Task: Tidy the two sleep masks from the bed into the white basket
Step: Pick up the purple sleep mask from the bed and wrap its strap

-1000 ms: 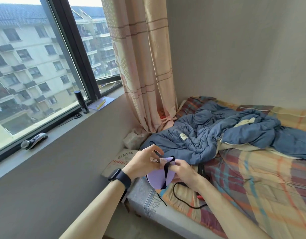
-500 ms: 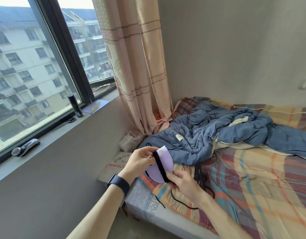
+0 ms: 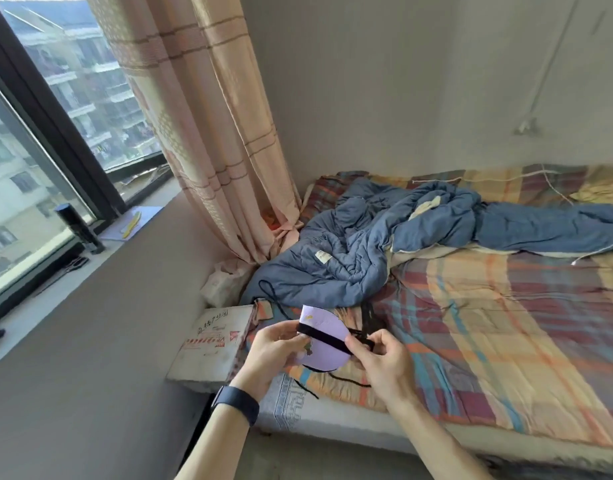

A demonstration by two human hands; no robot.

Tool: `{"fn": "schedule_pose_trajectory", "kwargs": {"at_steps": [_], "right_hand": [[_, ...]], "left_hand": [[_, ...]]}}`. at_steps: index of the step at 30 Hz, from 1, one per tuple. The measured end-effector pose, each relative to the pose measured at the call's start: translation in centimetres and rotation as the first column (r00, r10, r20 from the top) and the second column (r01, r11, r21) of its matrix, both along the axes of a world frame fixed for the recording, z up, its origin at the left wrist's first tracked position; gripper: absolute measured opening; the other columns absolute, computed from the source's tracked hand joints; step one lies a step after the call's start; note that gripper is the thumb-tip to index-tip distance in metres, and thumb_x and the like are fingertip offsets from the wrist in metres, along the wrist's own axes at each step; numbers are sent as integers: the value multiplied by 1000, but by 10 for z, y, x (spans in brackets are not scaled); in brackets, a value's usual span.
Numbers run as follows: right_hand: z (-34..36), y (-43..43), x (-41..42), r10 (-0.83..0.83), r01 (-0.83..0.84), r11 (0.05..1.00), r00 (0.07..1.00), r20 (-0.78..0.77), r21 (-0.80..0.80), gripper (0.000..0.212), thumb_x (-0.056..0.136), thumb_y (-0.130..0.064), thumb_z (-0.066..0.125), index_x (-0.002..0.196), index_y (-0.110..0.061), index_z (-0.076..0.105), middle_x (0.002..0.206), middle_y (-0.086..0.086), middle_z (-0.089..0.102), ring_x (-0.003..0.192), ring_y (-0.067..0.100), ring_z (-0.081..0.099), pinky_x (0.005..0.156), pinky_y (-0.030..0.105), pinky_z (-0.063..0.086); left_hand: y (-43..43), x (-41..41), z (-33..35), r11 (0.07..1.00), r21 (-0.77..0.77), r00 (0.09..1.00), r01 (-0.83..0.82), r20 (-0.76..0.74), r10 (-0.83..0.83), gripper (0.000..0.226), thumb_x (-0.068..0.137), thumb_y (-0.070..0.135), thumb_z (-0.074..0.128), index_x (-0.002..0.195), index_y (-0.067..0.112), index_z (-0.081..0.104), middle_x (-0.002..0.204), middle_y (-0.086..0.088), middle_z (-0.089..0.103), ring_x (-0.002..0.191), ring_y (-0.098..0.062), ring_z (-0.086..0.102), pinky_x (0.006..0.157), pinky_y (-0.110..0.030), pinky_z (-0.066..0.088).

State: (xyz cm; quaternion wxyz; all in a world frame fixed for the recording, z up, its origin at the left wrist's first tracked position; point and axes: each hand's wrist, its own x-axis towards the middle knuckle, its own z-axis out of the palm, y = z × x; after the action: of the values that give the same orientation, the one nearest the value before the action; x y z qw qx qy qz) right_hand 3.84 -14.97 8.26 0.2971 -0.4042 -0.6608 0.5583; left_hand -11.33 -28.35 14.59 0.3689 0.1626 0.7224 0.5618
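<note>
Daylight enters a dark-framed window (image 3: 38, 161) at nine o'clock, a peach curtain (image 3: 208, 126) beside it. Plain grey walls (image 3: 384, 81) meet at twelve o'clock. A bed (image 3: 506, 323) with plaid sheet fills three o'clock.

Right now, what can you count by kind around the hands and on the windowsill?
Purple sleep mask, held by left hand and right hand: 1
Black sleep mask on the bed, partly hidden: 1
Blue quilt: 1
Cardboard box: 1
Black cylinder on the sill: 1
White basket: 0 in view
Total: 5

Bare forearms, a dark band (image 3: 236, 403), perhaps a smartwatch, on the left wrist.
</note>
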Motion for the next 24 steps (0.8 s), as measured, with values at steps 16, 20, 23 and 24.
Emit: {"fn": "schedule_pose_trajectory", "kwargs": {"at_steps": [16, 20, 23, 24], "right_hand": [[6, 45, 316, -701, 691, 710, 712, 38, 137, 30, 80, -30, 78, 72, -25, 50, 62, -9, 65, 57, 8, 56, 51, 16, 39], [15, 43, 427, -812, 806, 581, 584, 13, 114, 27, 78, -21, 79, 73, -27, 53, 66, -20, 66, 60, 0, 59, 53, 11, 39], [16, 43, 507, -874, 859, 481, 485, 22, 177, 26, 78, -18, 79, 72, -27, 55, 69, -21, 67, 64, -1, 61, 56, 10, 42], [15, 44, 533, -887, 867, 458, 461, 32, 197, 26, 78, -18, 79, 73, -27, 56, 72, -21, 67, 66, 0, 61, 57, 10, 42]], "left_hand": [[218, 267, -25, 620, -122, 585, 775, -233, -777, 12, 88, 34, 65, 89, 27, 75, 76, 4, 77, 64, -11, 66, 61, -22, 48], [255, 388, -22, 422, -43, 402, 906, -228, -887, 13, 94, 26, 62, 90, 22, 74, 63, 11, 72, 53, -3, 60, 54, -14, 44], [271, 476, -21, 287, -79, 260, 955, -247, -933, 16, 95, 28, 60, 86, 20, 71, 62, 10, 72, 55, -7, 59, 55, -19, 43], [276, 503, -22, 246, -104, 212, 964, -260, -942, 16, 95, 29, 60, 84, 23, 70, 65, 8, 73, 57, -7, 60, 57, -21, 43]]}}
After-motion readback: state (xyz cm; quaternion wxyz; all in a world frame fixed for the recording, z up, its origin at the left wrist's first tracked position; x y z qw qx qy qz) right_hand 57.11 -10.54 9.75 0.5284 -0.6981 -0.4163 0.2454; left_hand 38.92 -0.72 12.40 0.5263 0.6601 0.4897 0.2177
